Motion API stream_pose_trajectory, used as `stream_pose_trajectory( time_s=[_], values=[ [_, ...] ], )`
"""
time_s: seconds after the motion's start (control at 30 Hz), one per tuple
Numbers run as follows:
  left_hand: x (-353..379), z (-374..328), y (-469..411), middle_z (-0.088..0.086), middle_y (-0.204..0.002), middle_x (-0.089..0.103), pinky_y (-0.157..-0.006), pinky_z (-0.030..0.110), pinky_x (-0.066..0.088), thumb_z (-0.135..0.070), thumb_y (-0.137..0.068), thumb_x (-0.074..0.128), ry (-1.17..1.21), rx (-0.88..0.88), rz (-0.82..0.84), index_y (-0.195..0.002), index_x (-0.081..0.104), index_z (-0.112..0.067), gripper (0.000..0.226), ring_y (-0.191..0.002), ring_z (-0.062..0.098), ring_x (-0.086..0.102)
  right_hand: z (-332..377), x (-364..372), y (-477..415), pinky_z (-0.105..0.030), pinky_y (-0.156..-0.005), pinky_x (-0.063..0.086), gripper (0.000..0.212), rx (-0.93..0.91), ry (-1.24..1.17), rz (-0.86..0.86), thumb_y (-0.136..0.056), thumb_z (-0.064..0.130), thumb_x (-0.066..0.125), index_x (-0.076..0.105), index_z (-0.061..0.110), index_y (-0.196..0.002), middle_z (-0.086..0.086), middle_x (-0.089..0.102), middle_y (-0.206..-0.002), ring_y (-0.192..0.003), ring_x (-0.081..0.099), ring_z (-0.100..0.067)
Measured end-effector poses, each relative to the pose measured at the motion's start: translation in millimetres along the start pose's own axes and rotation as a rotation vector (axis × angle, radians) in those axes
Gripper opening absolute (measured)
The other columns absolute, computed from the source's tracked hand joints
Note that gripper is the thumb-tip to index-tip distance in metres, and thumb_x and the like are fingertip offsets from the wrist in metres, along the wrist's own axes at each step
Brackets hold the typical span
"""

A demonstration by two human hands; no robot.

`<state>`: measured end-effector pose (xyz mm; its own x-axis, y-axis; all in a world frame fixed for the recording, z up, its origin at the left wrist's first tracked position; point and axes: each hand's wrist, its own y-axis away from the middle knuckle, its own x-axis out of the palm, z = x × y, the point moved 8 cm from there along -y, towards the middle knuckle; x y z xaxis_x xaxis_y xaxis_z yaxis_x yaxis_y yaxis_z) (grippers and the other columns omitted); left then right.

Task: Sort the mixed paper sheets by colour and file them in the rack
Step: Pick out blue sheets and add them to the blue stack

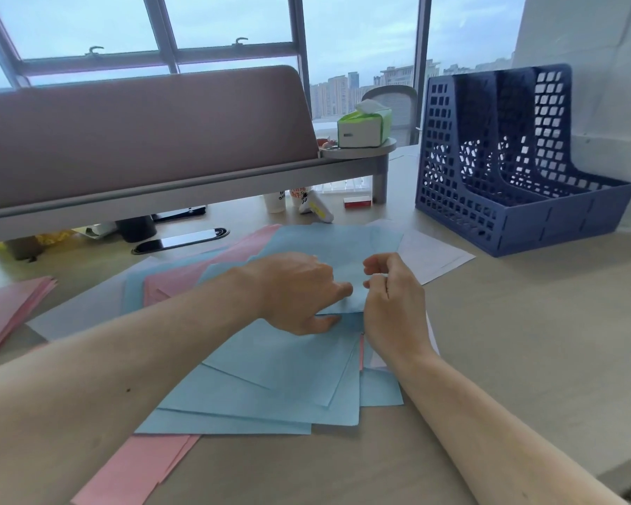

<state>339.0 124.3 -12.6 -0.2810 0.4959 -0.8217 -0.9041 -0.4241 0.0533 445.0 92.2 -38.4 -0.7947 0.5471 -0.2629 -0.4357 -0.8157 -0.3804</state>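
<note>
A loose spread of blue sheets (281, 380), pink sheets (183, 282) and white sheets (430, 256) covers the desk in front of me. My left hand (296, 293) and my right hand (394, 304) meet over the middle of the spread. Both pinch the near edge of one blue sheet (343, 249) that lies on top. A separate stack of pink sheets (11, 308) lies at the far left. More pink paper (135, 468) sticks out under the blue sheets near me. The dark blue file rack (518, 169) stands at the back right with nothing in its slots.
A pink-grey desk divider (139, 133) on a grey shelf (183, 195) runs along the back. A tissue pack (365, 125) sits on its round end. Cups (275, 202), a small red box (357, 202) and a cable port (179, 240) lie beneath. Bare desk (525, 340) stretches to the right.
</note>
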Motion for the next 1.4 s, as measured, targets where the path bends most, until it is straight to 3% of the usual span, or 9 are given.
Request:
stream_pose_trajectory(
  time_s=[0.33,0.57,0.73,0.87,0.97,1.03,1.17,1.27,1.4],
  values=[
    [-7.2,3.2,0.3,-0.001,-0.069,0.043,-0.065,0.042,0.056,-0.063,-0.080,0.054,0.123,-0.031,0.110,-0.112,0.050,-0.020,0.054,-0.066,0.028,0.050,7.3,-10.5,1.8,-0.011,-0.081,0.040,0.027,-0.021,-0.024,-0.044,-0.096,0.005,0.041,0.062,0.019,-0.105,0.006,0.064,-0.106,-0.100,0.057,-0.007],
    [-9.5,1.7,-8.5,0.001,-0.071,0.033,-0.058,0.034,0.037,-0.041,-0.089,0.056,0.068,-0.073,0.208,-0.124,0.049,-0.017,0.043,-0.075,0.032,0.049,-4.4,-16.9,-15.1,-0.048,-0.092,0.056,0.019,0.440,-0.199,0.163,-0.099,0.021,0.040,0.058,0.019,-0.104,0.000,0.058,-0.104,-0.108,0.059,-0.026],
    [-11.4,16.4,1.8,0.013,-0.088,0.063,-0.059,0.035,0.035,-0.017,-0.095,0.049,0.109,-0.259,0.030,-0.107,0.060,-0.017,0.016,-0.083,0.038,0.066,-14.0,-7.1,-2.0,-0.038,-0.084,0.058,0.015,0.778,-0.567,0.213,-0.097,0.025,0.054,0.056,0.012,-0.105,-0.015,0.056,-0.115,-0.101,0.059,-0.029],
    [-37.5,-6.6,30.6,0.000,-0.053,0.054,-0.041,0.028,0.021,-0.007,-0.067,0.074,0.016,-0.222,-0.257,-0.080,0.059,-0.017,0.022,-0.043,0.030,0.056,-0.1,7.7,4.4,-0.038,-0.071,0.062,0.025,0.859,-0.680,0.335,-0.098,0.032,0.059,0.063,0.007,-0.103,-0.016,0.068,-0.098,-0.077,0.068,-0.027],
    [-41.2,-30.6,54.2,-0.004,-0.057,0.054,-0.038,0.028,0.030,-0.008,-0.068,0.072,0.111,-0.142,-0.355,-0.089,0.062,-0.021,0.026,-0.049,0.025,0.057,2.0,18.4,15.8,-0.036,-0.063,0.062,0.023,0.860,-0.580,0.424,-0.101,0.019,0.054,0.067,0.004,-0.113,-0.014,0.075,-0.098,-0.074,0.071,-0.026],
    [-39.8,-35.5,75.7,-0.009,-0.080,0.067,-0.048,0.027,0.045,-0.026,-0.084,0.067,0.283,-0.137,-0.356,-0.108,0.065,-0.027,0.024,-0.070,0.017,0.066,-4.3,18.0,22.6,-0.038,-0.064,0.062,0.022,0.818,-0.481,0.421,-0.098,0.003,0.055,0.065,0.000,-0.117,-0.018,0.074,-0.103,-0.080,0.072,-0.030],
    [-9.5,-6.8,125.6,-0.021,-0.135,0.056,-0.102,0.025,0.043,-0.081,-0.088,0.034,0.838,-0.526,-0.314,-0.140,0.050,-0.040,0.067,-0.124,-0.003,0.049,-4.5,9.5,34.5,-0.052,-0.086,0.057,0.030,0.737,-0.458,0.470,-0.092,-0.011,0.055,0.064,0.000,-0.119,-0.021,0.073,-0.110,-0.100,0.069,-0.041],
    [32.1,25.2,163.5,-0.011,-0.143,0.052,-0.105,0.031,0.041,-0.072,-0.087,0.051,1.179,-1.036,-0.314,-0.143,0.048,-0.029,0.070,-0.128,0.007,0.050,-0.7,1.3,41.9,-0.050,-0.086,0.057,0.033,0.707,-0.541,0.476,-0.091,-0.012,0.055,0.063,0.003,-0.120,-0.019,0.073,-0.111,-0.102,0.069,-0.041],
    [46.0,18.1,161.1,-0.008,-0.141,0.054,-0.099,0.029,0.042,-0.051,-0.089,0.069,1.519,-1.140,-0.321,-0.145,0.047,-0.020,0.068,-0.122,0.009,0.055,7.7,-11.7,52.1,-0.049,-0.085,0.057,0.025,0.692,-0.636,0.461,-0.093,-0.008,0.056,0.065,0.010,-0.109,-0.015,0.076,-0.104,-0.094,0.071,-0.035]
  ],
)
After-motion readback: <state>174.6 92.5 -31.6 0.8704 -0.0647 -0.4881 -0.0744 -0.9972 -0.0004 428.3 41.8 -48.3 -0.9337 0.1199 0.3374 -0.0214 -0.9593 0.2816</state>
